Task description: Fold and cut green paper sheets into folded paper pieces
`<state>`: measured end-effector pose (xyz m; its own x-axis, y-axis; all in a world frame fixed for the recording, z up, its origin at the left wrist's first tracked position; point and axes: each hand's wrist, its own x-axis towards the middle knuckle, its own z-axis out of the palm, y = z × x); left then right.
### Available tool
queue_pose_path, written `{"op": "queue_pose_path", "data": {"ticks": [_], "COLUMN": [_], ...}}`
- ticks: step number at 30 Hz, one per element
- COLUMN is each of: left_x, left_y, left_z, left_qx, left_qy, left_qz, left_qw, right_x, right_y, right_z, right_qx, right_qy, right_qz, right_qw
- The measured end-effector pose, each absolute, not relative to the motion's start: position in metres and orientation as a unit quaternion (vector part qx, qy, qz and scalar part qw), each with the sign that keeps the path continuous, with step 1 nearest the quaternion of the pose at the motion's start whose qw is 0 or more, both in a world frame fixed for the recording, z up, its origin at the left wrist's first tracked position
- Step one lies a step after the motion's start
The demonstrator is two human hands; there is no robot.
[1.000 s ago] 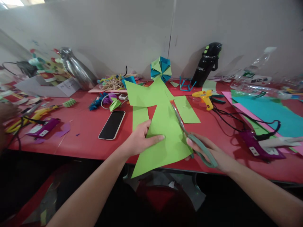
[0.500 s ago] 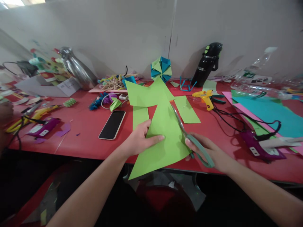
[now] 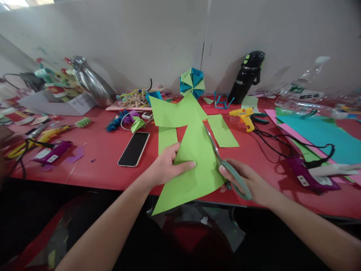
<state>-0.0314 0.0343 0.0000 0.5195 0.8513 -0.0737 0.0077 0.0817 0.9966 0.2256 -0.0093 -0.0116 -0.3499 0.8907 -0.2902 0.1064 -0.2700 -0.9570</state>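
Observation:
A large sheet of light green paper [image 3: 194, 158] hangs partly over the front edge of the red table. My left hand [image 3: 170, 165] grips its left side, thumb on top and fingers underneath. In my right hand [image 3: 245, 180] is a pair of scissors [image 3: 238, 177] with grey-green handles. Their metal blade lies along the paper's right edge, pointing away from me; the lower blade is hidden. Cut green pieces lie around the sheet, one rectangle [image 3: 222, 130] to the right and another strip [image 3: 166, 139] beneath on the left.
A phone [image 3: 134, 149] lies left of the paper. Right of it are a yellow glue gun [image 3: 244, 117], black cables and a purple power strip [image 3: 313, 175]. Behind stand a blue-green folded paper ball [image 3: 192, 82], a black bottle [image 3: 245, 77] and a steel jug [image 3: 91, 81].
My right hand and the scissors have shifted very slightly left and forward along the paper's edge. My left hand stays in place on the sheet.

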Motion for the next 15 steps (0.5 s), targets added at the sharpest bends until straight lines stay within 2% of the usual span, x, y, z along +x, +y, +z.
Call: {"op": "queue_pose_path", "data": {"ticks": [15], "left_x": [-0.0320], "left_y": [0.0352], "left_z": [0.0005], "left_qx": [0.585], "left_qy": [0.361], "left_qz": [0.329], "left_qw": [0.647], "right_x": [0.2253], "right_y": [-0.0066], "right_z": [-0.0133], "right_qx": [-0.484], "right_qy": [-0.504], "right_qz": [0.642], "right_qw": [0.317]}}
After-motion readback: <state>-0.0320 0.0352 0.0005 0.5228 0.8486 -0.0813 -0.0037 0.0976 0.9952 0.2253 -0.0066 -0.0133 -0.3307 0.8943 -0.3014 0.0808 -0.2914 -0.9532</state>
